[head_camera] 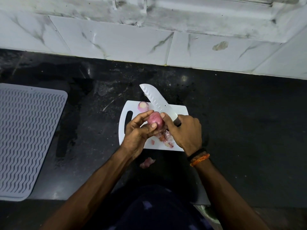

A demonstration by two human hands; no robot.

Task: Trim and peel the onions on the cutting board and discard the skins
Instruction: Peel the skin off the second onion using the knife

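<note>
Onion (155,120) long axis toward wall

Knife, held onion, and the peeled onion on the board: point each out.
knife (156,100), head view, middle of blade
held onion (155,120), head view, pink skin
peeled onion (143,106), head view, cut face

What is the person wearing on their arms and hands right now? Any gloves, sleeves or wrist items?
Both forearms are bare, with no sleeves in view and no gloves on either hand. The left hand shows no rings or bands. Behind the right hand, the wrist carries a black band and, just below it, an orange thread bracelet. No watch is visible.
</note>
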